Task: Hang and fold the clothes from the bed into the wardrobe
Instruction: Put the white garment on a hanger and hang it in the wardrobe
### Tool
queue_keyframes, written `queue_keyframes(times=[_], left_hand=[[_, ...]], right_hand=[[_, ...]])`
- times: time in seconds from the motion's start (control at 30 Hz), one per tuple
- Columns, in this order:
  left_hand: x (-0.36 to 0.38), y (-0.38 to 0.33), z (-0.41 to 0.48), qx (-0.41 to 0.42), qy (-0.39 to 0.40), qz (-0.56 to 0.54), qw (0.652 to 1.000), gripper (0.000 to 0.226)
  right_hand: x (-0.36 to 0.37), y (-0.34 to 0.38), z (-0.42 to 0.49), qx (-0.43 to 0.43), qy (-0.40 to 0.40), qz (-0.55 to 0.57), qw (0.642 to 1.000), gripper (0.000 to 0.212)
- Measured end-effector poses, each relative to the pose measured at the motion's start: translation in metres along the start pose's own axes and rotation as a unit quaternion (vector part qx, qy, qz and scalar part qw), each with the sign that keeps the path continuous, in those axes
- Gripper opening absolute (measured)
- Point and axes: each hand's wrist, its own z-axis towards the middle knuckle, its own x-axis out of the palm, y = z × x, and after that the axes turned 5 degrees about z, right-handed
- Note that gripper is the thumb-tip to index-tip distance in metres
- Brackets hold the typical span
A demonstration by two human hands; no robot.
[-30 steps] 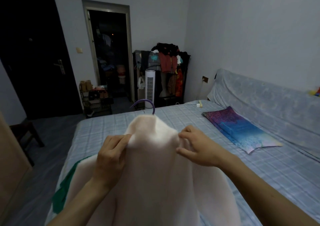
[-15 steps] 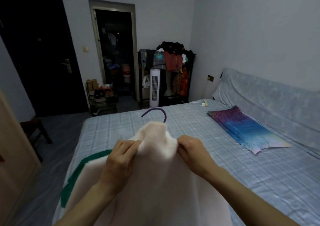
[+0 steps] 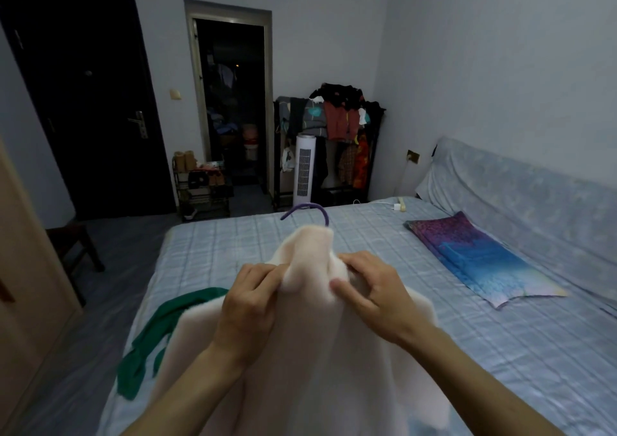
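A pale cream fleece garment [image 3: 310,362] hangs in front of me over the bed [image 3: 500,352], with a purple hanger hook [image 3: 309,210] poking out of its neck. My left hand [image 3: 248,305] pinches the fabric on the left side of the neck. My right hand [image 3: 374,290] grips the fabric on the right side. The rest of the hanger is hidden inside the garment. A green garment [image 3: 150,342] lies on the bed's left edge, partly under the cream one. A folded purple and blue cloth [image 3: 477,255] lies flat on the right.
A wooden wardrobe panel [image 3: 20,288] stands at the left edge. A dark chair [image 3: 75,245] sits beside it. At the far wall are a dark door [image 3: 86,108], an open doorway [image 3: 233,101], a shoe rack [image 3: 202,185], a white tower fan [image 3: 303,168] and a loaded clothes rack [image 3: 337,128].
Both hands have slid closer together and bunched the neck of the cream garment around the hanger hook. More of the green garment shows at the left. My view has shifted slightly.
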Motion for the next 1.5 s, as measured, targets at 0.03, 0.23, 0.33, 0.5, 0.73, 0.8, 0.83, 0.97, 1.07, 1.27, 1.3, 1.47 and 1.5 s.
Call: queue_keyframes(times=[0.03, 0.23, 0.33, 0.5, 0.73, 0.8, 0.83, 0.97, 1.07, 1.27, 1.3, 1.47, 1.5], left_hand=[[0.0, -0.002, 0.0, 0.003, 0.01, -0.002, 1.0, 0.023], [-0.009, -0.01, 0.003, 0.012, 0.074, 0.007, 0.997, 0.026], [-0.014, -0.01, 0.003, 0.018, 0.104, 0.008, 0.994, 0.026], [-0.026, -0.012, -0.009, -0.035, 0.138, 0.007, 0.99, 0.042], [-0.025, -0.011, -0.012, -0.172, 0.113, 0.032, 0.978, 0.024], [-0.026, -0.01, -0.014, -0.168, 0.111, 0.046, 0.978, 0.022], [-0.027, -0.011, -0.015, -0.167, 0.106, 0.052, 0.979, 0.02], [-0.029, -0.016, -0.015, -0.149, 0.068, 0.067, 0.984, 0.018], [-0.034, -0.021, -0.017, -0.098, 0.036, 0.101, 0.989, 0.014], [-0.056, -0.026, -0.028, -0.005, -0.07, 0.141, 0.988, 0.02], [-0.061, -0.025, -0.03, 0.007, -0.084, 0.14, 0.987, 0.016], [-0.081, -0.021, -0.043, 0.032, -0.107, 0.125, 0.986, 0.015], [-0.085, -0.02, -0.046, 0.029, -0.107, 0.122, 0.986, 0.015]], right_hand=[[0.001, -0.001, 0.0, 0.003, -0.011, -0.01, 1.0, 0.041], [0.011, -0.011, -0.003, 0.013, -0.036, -0.022, 0.999, 0.024], [0.025, -0.009, -0.008, 0.022, -0.077, -0.024, 0.996, 0.008], [0.045, 0.0, -0.01, 0.021, -0.114, -0.014, 0.993, 0.005], [0.052, 0.011, -0.014, -0.004, -0.068, 0.021, 0.997, 0.021], [0.049, 0.011, -0.016, -0.018, -0.054, 0.013, 0.998, 0.021], [0.047, 0.012, -0.017, -0.025, -0.04, 0.008, 0.999, 0.023], [0.04, 0.014, -0.022, -0.052, 0.009, -0.056, 0.997, 0.049], [0.043, 0.019, -0.027, -0.057, -0.037, -0.06, 0.996, 0.036], [0.053, 0.038, -0.037, -0.068, -0.126, -0.067, 0.987, 0.031], [0.055, 0.044, -0.038, -0.071, -0.141, -0.067, 0.985, 0.031], [0.062, 0.073, -0.05, -0.097, -0.196, -0.048, 0.975, 0.026], [0.063, 0.077, -0.052, -0.102, -0.193, -0.047, 0.975, 0.028]])
